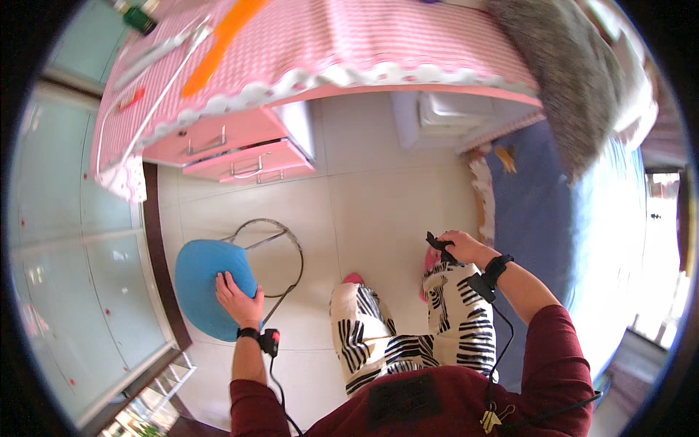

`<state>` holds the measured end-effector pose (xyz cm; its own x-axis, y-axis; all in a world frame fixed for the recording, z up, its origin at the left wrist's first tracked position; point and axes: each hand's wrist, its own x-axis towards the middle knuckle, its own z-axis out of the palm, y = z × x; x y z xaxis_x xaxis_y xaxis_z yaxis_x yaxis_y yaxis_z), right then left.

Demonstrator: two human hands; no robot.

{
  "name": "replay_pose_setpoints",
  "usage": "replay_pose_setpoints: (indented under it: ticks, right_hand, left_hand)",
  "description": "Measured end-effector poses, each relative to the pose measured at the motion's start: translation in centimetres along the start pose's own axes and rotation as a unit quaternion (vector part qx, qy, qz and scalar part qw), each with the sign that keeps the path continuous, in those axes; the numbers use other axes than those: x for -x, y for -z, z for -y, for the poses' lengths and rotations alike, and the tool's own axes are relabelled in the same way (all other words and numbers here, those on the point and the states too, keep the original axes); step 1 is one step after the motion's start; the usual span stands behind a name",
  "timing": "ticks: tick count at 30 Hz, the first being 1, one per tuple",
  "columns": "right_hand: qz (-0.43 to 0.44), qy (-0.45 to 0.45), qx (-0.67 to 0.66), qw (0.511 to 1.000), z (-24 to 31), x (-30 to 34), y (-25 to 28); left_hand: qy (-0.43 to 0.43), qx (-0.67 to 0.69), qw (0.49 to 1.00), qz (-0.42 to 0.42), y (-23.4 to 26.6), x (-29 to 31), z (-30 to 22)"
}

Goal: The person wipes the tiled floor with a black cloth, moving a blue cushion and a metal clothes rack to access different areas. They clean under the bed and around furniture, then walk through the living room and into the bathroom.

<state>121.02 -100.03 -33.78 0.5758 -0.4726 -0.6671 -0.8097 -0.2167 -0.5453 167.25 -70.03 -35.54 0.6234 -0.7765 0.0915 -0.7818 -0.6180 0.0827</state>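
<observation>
blue stool (pixel 195 288), lower left of frame: rounded, matte seat, thin dk metal ring (pixel 301 256) beside it. l hand (pixel 237 297) lies on seat, fingers extended. r hand (pixel 464 247), right of ctr, curled round small blk item (pixel 440 247). pink checked cloth (pixel 328 44) w/ scalloped trim up top; pale tile floor (pixel 378 189).

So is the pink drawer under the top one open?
Open a little: the pink drawer juts past the top drawer, a dark gap between.
</observation>
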Motion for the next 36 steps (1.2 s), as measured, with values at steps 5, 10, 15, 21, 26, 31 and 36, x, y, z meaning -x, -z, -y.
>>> replay_pose_setpoints:
  ticks: [5,10,15,21,26,31,36]
  right_hand:
    - [-0.063,-0.138,-0.293,0.944,1.7,8.1,-1.5]
    - [-0.234,-0.215,-0.586,0.746,5.3,19.8,-6.3]
    - [-0.312,-0.269,-0.681,0.605,8.4,29.5,-14.1]
    - [-0.415,-0.273,-0.738,0.457,10.0,39.1,-24.8]
    - [-0.469,-0.272,-0.755,0.369,11.0,42.5,-34.2]
    - [-0.513,-0.215,-0.796,0.24,14.4,47.8,-46.1]
    - [-0.531,-0.318,-0.782,0.077,20.5,52.8,-58.2]
  left_hand:
    - [0.287,0.457,0.786,0.302,4.0,-7.6,-8.1]
    - [-0.08,0.715,0.544,0.432,24.4,-7.1,-26.6]
    - [-0.458,0.736,-0.013,0.499,44.8,0.2,-35.9]
    - [-0.351,0.788,-0.145,0.484,52.3,12.5,-38.6]
    - [-0.12,0.656,-0.273,0.693,54.1,21.9,-36.5]
    - [0.015,0.511,-0.275,0.814,56.9,33.9,-32.1]
    - [-0.021,0.356,-0.353,0.865,59.1,44.2,-28.8]
